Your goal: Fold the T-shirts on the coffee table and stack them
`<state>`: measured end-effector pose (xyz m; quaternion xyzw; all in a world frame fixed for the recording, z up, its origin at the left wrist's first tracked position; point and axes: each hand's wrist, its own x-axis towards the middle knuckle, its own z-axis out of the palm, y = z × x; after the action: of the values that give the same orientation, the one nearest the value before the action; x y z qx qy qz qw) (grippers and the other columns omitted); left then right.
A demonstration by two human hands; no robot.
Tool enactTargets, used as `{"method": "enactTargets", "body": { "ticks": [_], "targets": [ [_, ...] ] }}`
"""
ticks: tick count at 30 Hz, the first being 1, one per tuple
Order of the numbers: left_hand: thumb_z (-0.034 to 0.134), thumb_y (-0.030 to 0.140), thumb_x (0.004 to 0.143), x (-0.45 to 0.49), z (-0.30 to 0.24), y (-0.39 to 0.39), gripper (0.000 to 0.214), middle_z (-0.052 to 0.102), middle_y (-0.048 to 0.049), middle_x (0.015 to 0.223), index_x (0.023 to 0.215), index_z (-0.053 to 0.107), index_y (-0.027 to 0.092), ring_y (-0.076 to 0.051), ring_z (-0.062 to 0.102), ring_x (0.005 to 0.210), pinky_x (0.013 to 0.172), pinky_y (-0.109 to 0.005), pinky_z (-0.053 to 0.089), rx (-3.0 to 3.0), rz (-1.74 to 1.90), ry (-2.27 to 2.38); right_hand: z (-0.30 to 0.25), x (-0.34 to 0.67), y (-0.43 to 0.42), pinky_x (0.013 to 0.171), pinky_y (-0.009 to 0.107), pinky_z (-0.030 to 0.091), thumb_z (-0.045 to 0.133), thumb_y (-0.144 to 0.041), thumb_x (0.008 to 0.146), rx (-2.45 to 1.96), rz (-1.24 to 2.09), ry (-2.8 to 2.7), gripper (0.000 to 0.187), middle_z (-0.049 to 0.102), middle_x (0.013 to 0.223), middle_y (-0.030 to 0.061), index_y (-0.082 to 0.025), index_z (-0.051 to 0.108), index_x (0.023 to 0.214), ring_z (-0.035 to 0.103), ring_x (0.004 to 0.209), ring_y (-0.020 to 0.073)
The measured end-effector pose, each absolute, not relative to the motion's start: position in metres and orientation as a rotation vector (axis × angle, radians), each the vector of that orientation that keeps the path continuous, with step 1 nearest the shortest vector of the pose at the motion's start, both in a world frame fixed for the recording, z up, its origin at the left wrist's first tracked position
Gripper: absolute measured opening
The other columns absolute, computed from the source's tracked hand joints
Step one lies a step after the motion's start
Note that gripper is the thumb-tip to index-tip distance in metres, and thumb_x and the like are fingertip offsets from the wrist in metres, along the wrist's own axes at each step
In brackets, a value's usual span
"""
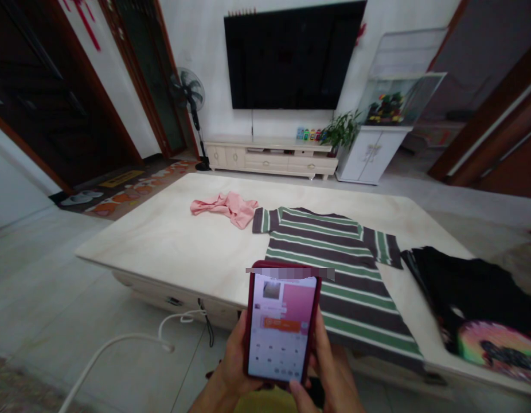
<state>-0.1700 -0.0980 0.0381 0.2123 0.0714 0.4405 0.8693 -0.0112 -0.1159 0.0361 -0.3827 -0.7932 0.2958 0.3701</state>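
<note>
A smartphone [280, 327] in a dark red case is held upright in front of me, its lit screen facing me. My left hand [235, 358] grips its left edge, the fingers passing out of sight behind it. Around the right edge closes my right hand [328, 367], with the thumb at the bottom of the screen. Beyond the phone a striped T-shirt [325, 246] in green, white and dark grey lies spread flat on the table [162, 229]. Left of its sleeve is a crumpled pink cloth [226, 207].
Dark folded clothes [484, 287] with a colourful print lie at the table's right. A white cable [119, 338] loops over the floor at the left. Behind stand a fan [190, 94], a low TV cabinet [269, 160], a plant [343, 129] and a fish tank [398, 103].
</note>
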Motion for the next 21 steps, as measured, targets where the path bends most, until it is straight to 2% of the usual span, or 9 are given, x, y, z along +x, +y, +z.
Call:
{"method": "enactTargets", "body": {
  "ticks": [9, 15, 18, 21],
  "targets": [
    [0.045, 0.067, 0.075, -0.1698, 0.0389, -0.0976, 0.067, 0.066, -0.0148, 0.106, 0.111, 0.064, 0.013, -0.036, 0.053, 0.109, 0.091, -0.048, 0.039, 0.434, 0.936, 0.144, 0.0388, -0.0105, -0.1146, 0.075, 0.023, 0.055, 0.041, -0.014, 0.078, -1.018, 0.635, -2.072, 0.085, 0.031, 0.144, 0.0057, -0.022, -0.015, 0.142, 0.055, 0.110, 0.0202],
    [0.050, 0.055, 0.079, -0.1676, 0.0401, -0.0976, 0.048, 0.070, -0.0083, 0.092, 0.104, 0.068, 0.019, -0.028, 0.060, 0.099, 0.093, -0.043, 0.039, 0.400, 1.045, 0.122, 0.0417, -0.0104, -0.1156, 0.092, 0.030, 0.046, 0.037, -0.018, 0.084, -1.044, 0.634, -2.085, 0.077, 0.024, 0.148, 0.0029, -0.024, -0.014, 0.142, 0.039, 0.126, 0.0219],
    [0.050, 0.053, 0.080, -0.1661, 0.0410, -0.0971, 0.044, 0.070, -0.0081, 0.094, 0.101, 0.069, 0.019, -0.027, 0.060, 0.099, 0.092, -0.042, 0.039, 0.388, 1.064, 0.125, 0.0415, -0.0104, -0.1168, 0.090, 0.029, 0.047, 0.035, -0.019, 0.086, -1.077, 0.702, -2.059, 0.075, 0.023, 0.148, 0.0031, -0.026, -0.014, 0.142, 0.041, 0.125, 0.0218],
    [0.050, 0.055, 0.079, -0.1656, 0.0413, -0.0971, 0.047, 0.070, -0.0093, 0.094, 0.096, 0.071, 0.016, -0.028, 0.060, 0.099, 0.092, -0.042, 0.040, 0.382, 1.044, 0.141, 0.0392, -0.0099, -0.1171, 0.084, 0.029, 0.051, 0.043, -0.020, 0.082, -1.063, 0.754, -2.050, 0.083, 0.023, 0.148, 0.0057, -0.026, -0.016, 0.141, 0.048, 0.118, 0.0228]
  ]
}}
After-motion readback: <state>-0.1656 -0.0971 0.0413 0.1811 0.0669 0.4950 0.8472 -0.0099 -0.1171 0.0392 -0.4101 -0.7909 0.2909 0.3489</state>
